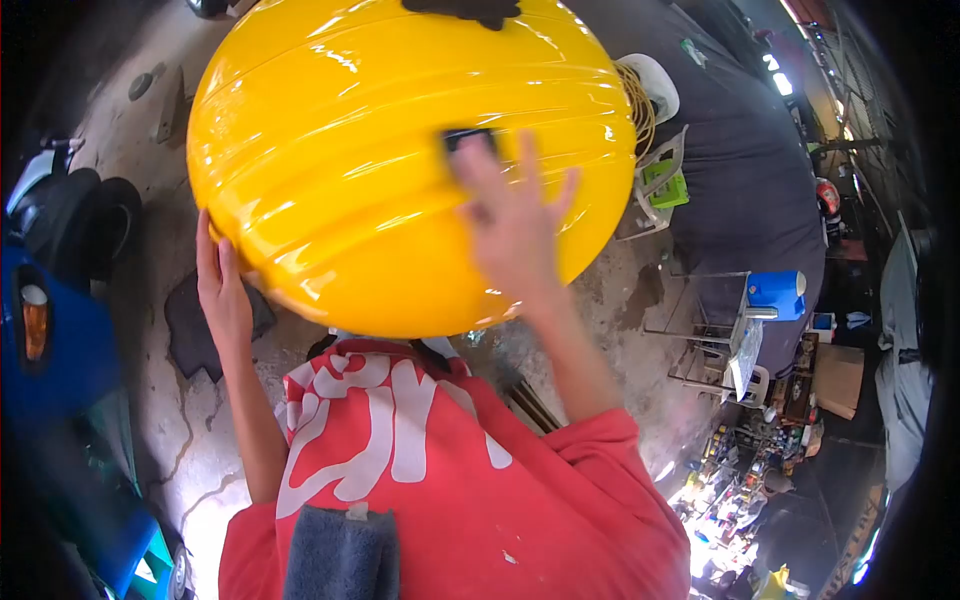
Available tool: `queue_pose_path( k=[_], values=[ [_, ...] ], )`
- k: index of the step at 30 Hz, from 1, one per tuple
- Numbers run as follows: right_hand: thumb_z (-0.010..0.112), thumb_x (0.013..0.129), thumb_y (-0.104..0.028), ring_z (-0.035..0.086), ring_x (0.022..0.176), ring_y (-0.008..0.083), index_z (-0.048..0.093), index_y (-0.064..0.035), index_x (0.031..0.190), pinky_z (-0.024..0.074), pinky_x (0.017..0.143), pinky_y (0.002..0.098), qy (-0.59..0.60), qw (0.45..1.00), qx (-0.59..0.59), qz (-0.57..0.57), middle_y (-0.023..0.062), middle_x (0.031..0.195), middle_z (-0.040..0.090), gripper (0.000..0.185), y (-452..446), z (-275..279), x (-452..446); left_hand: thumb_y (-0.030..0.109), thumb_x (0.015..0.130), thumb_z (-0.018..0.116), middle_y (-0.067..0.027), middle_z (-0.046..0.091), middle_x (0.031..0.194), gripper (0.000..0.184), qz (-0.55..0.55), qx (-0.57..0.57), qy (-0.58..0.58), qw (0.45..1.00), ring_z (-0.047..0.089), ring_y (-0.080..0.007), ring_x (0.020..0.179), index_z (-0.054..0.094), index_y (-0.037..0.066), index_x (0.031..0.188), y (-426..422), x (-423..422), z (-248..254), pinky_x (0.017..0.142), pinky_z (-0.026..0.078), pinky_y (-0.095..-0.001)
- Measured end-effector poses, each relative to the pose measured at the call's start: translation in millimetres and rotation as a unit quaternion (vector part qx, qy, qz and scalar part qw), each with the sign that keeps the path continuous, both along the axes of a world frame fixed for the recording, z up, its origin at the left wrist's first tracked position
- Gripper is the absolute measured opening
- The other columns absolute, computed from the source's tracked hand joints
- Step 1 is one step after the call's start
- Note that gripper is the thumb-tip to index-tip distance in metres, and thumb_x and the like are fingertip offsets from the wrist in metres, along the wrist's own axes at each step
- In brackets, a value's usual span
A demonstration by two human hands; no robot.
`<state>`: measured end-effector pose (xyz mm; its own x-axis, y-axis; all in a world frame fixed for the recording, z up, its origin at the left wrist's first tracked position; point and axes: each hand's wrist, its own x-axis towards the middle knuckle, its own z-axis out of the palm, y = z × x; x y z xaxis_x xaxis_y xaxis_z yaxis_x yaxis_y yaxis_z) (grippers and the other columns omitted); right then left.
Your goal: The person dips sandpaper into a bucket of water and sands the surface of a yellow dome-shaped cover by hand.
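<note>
A glossy yellow curved panel [330, 150], resembling a car hood with raised ridges, fills the upper middle of the head view. My right hand [515, 215], smeared by motion, is over its surface with some fingers spread. Under its fingertips is a small black block-like pad [468, 150], pressed to the panel; its exact kind is too blurred to tell. At the panel's lower left edge, my left hand [225, 290] grips the rim with straight fingers, part of it hidden by the edge. A dark crumpled cloth [465, 10] lies on the panel's far side.
A folded grey towel [342, 555] rests on the red shirt. A blue vehicle [60, 340] and black tyres [90, 220] stand left. On the right are a white chair [665, 165], a yellow coiled hose [637, 105], a blue cooler [775, 295] and cluttered bottles [735, 490].
</note>
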<state>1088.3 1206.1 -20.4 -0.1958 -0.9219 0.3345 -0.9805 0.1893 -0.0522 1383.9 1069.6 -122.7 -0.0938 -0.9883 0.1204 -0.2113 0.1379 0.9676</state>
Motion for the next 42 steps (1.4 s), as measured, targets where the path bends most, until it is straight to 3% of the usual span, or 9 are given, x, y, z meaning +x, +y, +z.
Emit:
queue_pose_path(
  k=[4, 7, 8, 11, 18, 24, 28, 32, 42],
  values=[
    [0.05, 0.102, -0.033, 0.025, 0.15, 0.036, 0.053, -0.0187, 0.144, 0.0054, 0.113, 0.0742, -0.013, 0.975, -0.005, -0.222, 0.0005, 0.153, 0.047, 0.044, 41, 3, -188, 0.032, 0.105, 0.05, -0.023, 0.015, 0.165, 0.06, 0.037, -0.044, -0.205, 0.977, 0.021, -0.0383, 0.151, 0.03, 0.012, 0.158, 42, -37, 23, 0.121, 0.023, -0.0428],
    [0.052, 0.1, -0.034, 0.025, 0.15, 0.0357, 0.055, -0.0186, 0.142, 0.0048, 0.113, 0.073, 0.005, 0.978, -0.052, -0.203, -0.0012, 0.153, 0.047, 0.045, 31, -6, -164, 0.035, 0.103, 0.051, -0.0139, 0.016, 0.167, 0.06, 0.044, -0.202, -0.339, 0.918, 0.011, -0.0356, 0.154, 0.031, 0.019, 0.158, 78, -79, 32, 0.123, 0.013, -0.0497],
    [0.054, 0.099, -0.034, 0.025, 0.15, 0.0349, 0.056, -0.0186, 0.142, 0.0042, 0.113, 0.0726, -0.017, 0.989, -0.061, -0.135, -0.002, 0.153, 0.047, 0.046, 26, -9, -134, 0.035, 0.098, 0.06, -0.0123, 0.016, 0.167, 0.067, 0.002, -0.155, -0.383, 0.911, 0.008, -0.0382, 0.154, 0.034, 0.019, 0.157, 91, -97, 52, 0.119, 0.011, -0.0641],
    [0.058, 0.095, -0.031, 0.026, 0.15, 0.0332, 0.057, -0.0187, 0.141, 0.0045, 0.113, 0.0729, -0.028, 0.999, -0.035, 0.015, -0.0026, 0.152, 0.048, 0.047, 25, -2, -84, 0.037, 0.097, 0.061, -0.0076, 0.017, 0.168, 0.066, -0.092, -0.142, -0.437, 0.883, 0.01, -0.0382, 0.154, 0.036, 0.022, 0.156, 119, -147, 83, 0.118, 0.009, -0.067],
    [0.056, 0.098, -0.029, 0.027, 0.15, 0.034, 0.056, -0.0188, 0.141, 0.0074, 0.114, 0.0713, -0.147, 0.955, -0.09, -0.242, -0.0012, 0.152, 0.048, 0.044, 38, -37, -249, 0.039, 0.104, 0.047, -0.0045, 0.02, 0.167, 0.054, 0.033, -0.119, -0.457, 0.881, 0.014, -0.0291, 0.155, 0.037, 0.026, 0.156, 107, -142, 57, 0.117, 0.009, -0.0675],
    [0.047, 0.103, -0.033, 0.024, 0.15, 0.0375, 0.054, -0.0166, 0.143, 0.0091, 0.116, 0.0682, -0.126, 0.986, -0.092, -0.058, 0.0039, 0.154, 0.046, 0.044, 51, -17, -205, 0.041, 0.105, 0.043, -0.0037, 0.022, 0.167, 0.051, 0.042, -0.135, -0.492, 0.859, 0.016, -0.033, 0.154, 0.039, 0.029, 0.155, 112, -198, 70, 0.117, 0.01, -0.0672],
    [0.051, 0.1, -0.03, 0.025, 0.15, 0.0338, 0.053, -0.0159, 0.145, 0.0056, 0.116, 0.0691, -0.346, 0.91, -0.069, -0.217, 0.0001, 0.154, 0.047, 0.046, 51, -63, -279, 0.041, 0.105, 0.043, -0.0033, 0.025, 0.166, 0.05, 0.077, -0.131, -0.49, 0.858, 0.017, -0.0337, 0.153, 0.042, 0.03, 0.153, 116, -222, 74, 0.117, 0.01, -0.0662],
    [0.048, 0.101, -0.028, 0.026, 0.15, 0.0334, 0.053, -0.0157, 0.144, 0.0071, 0.116, 0.0686, -0.225, 0.96, -0.15, -0.075, 0.0024, 0.152, 0.049, 0.044, 56, -34, -224, 0.042, 0.105, 0.042, -0.0032, 0.029, 0.164, 0.048, 0.097, -0.161, -0.478, 0.858, 0.019, -0.0332, 0.153, 0.045, 0.03, 0.151, 112, -209, 60, 0.118, 0.009, -0.0655],
    [0.051, 0.1, -0.028, 0.024, 0.15, 0.0375, 0.054, -0.0138, 0.143, 0.01, 0.113, 0.0721, -0.306, 0.933, -0.185, -0.041, 0.005, 0.153, 0.047, 0.045, 52, -46, -236, 0.042, 0.105, 0.038, -0.0047, 0.03, 0.164, 0.05, 0.07, -0.194, -0.474, 0.856, 0.02, -0.0344, 0.152, 0.044, 0.027, 0.152, 108, -202, 65, 0.12, 0.01, -0.0614]
  ],
)
